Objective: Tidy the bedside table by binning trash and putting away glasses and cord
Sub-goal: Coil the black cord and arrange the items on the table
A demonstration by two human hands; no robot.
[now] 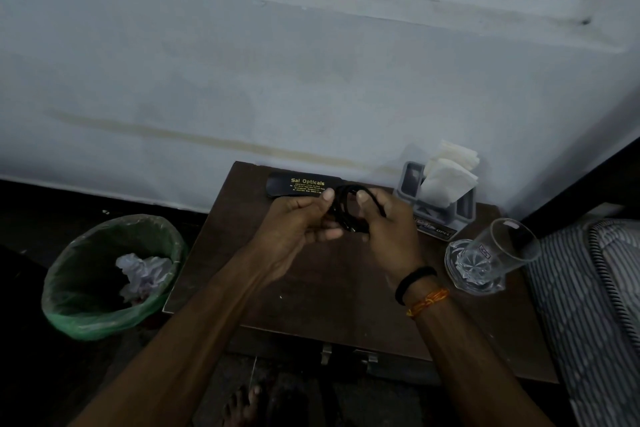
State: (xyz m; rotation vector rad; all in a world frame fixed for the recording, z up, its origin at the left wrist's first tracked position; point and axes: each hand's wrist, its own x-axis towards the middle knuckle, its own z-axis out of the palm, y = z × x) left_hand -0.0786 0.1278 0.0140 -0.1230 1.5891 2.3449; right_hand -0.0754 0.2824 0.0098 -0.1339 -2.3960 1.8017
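Black cord [346, 204] held up just above the middle of the counter [329, 288], gathered into several loops between both hands. Left hand [298, 225] pinching the left side of the bundle, thumb on top and fingers curled beneath; right hand [384, 229] gripping the right side, fingers wrapped round the loops, thumb raised against them. Hands close together, nearly touching.

Likely light, limp and springy: loops apt to spring open or slide apart if the grip slackens. Best held across the whole bundle at one pinch point, not by a single strand, with any plug end tucked in; what looks like a small connector shows low in the bundle, too dark to be sure.

Glasses case [298, 185] lying closed at the far edge of the counter, just beyond the hands, gold lettering on the lid; whether the glasses are inside cannot be told. Grey holder [412, 180] at the far right corner with white tissues [446, 177] standing in it. Clear glass tumbler [498, 253] on the right edge, near the striped bedding [595, 288]; fragile, and near enough to the right forearm to be knocked.

Counter of dark brown wood, matt and scuffed, a metal latch on its near face. Bin [104, 288] with a green liner on the floor to the left, crumpled paper [142, 274] already inside. Pale, stained wall behind; dim room, black floor.
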